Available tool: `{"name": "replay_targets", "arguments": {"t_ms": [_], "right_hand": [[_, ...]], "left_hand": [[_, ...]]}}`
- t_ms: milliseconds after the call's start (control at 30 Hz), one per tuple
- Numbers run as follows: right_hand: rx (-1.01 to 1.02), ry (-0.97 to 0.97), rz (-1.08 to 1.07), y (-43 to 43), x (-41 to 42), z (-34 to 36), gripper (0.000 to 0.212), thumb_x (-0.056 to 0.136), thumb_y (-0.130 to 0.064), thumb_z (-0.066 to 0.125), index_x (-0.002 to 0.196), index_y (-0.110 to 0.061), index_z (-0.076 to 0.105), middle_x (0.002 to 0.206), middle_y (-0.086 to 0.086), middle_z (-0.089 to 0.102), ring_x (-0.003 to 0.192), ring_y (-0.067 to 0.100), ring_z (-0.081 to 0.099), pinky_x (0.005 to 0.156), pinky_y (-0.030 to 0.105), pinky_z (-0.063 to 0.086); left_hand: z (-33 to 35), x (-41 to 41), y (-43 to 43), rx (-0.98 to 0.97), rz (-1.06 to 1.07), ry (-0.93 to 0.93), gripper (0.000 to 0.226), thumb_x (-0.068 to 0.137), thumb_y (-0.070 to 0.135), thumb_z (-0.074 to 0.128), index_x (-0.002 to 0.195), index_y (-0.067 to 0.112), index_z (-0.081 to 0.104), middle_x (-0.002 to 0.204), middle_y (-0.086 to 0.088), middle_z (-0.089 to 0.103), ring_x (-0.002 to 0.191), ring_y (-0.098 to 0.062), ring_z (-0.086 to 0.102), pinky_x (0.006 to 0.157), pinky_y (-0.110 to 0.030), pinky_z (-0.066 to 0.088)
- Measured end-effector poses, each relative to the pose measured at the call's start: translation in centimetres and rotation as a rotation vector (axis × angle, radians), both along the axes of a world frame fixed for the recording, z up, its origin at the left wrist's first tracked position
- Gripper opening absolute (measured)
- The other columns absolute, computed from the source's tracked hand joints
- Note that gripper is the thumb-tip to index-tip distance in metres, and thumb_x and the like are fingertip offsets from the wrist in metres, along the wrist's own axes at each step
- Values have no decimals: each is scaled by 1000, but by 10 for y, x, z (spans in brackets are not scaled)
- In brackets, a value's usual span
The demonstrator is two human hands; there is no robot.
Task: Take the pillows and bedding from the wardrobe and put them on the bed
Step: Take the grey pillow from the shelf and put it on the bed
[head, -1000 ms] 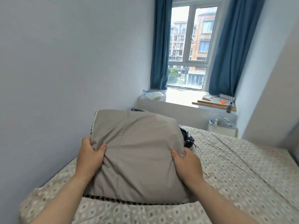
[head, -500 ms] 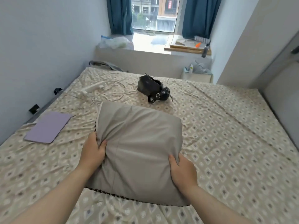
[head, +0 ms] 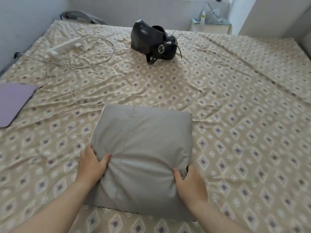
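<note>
One pillow point(head: 143, 145) clasped between left grip point(head: 91, 163), right grip point(head: 191, 184).

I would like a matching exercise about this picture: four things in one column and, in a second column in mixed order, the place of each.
Things
1. grey pillow
2. black bag
3. lilac pad
4. white power strip

Places
A. far left part of the bed
B. gripped by the left hand and the right hand
C. far middle of the bed
D. left edge of the picture

Pairs: 1-B, 2-C, 3-D, 4-A
</note>
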State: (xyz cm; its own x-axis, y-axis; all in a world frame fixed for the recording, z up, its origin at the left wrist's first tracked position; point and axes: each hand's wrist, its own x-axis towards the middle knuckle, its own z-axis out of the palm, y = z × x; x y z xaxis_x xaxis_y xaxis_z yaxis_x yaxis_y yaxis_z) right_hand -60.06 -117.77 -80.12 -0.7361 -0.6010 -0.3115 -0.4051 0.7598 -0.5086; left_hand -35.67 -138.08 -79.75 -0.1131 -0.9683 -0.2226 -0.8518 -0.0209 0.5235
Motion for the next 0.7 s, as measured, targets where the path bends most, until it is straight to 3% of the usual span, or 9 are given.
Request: {"name": "replay_targets", "arguments": {"t_ms": [33,100,167,267,467,600,700], "right_hand": [[20,56,-8,0,0,-4,55,83,-57,58,113,-11,52,119,12,57,114,33,52,96,42,41],[49,169,139,-2,2,-8,77,89,-51,51,148,-7,27,155,18,26,141,33,25,114,39,21],[73,234,358,-6,3,-11,70,97,-43,36,154,-16,7,162,12,2,148,28,5,118,38,8],[165,221,444,-12,-2,-14,64,99,-40,23,154,-20,-1,163,7,-7,148,25,-6,119,40,5],[271,185,476,-13,-5,18,63,100,-43,22,155,-18,5,163,10,0,148,27,0,118,41,8],[130,44,558,-26,10,95,53,98,-32,40,145,-10,35,152,14,35,140,26,28,114,30,18],[1,-47,617,-60,33,183,44,97,-25,46,139,-14,47,143,5,49,131,20,42,106,24,24]], "left_hand": [[-3,2,1,-81,-58,-79,76,81,48,65,139,9,35,136,-21,41,123,-39,40,103,-50,32],[-8,4,3,-259,-330,-246,73,87,56,47,144,11,37,149,-21,34,137,-36,30,111,-49,17],[-11,1,6,-211,-536,-366,82,85,66,20,150,17,28,157,-10,22,145,-26,17,116,-45,5],[-19,-2,4,-129,-559,-457,90,78,73,3,153,24,8,161,-2,4,147,-19,2,116,-40,-3],[13,4,7,-14,-554,-415,80,89,67,26,153,22,10,161,-3,4,146,-18,3,116,-38,2],[88,15,15,224,-384,-93,65,95,49,44,148,15,30,157,-6,24,142,-20,22,114,-32,17],[178,32,13,251,-241,129,48,95,45,47,136,20,49,141,4,48,127,-17,45,102,-33,35]]}}
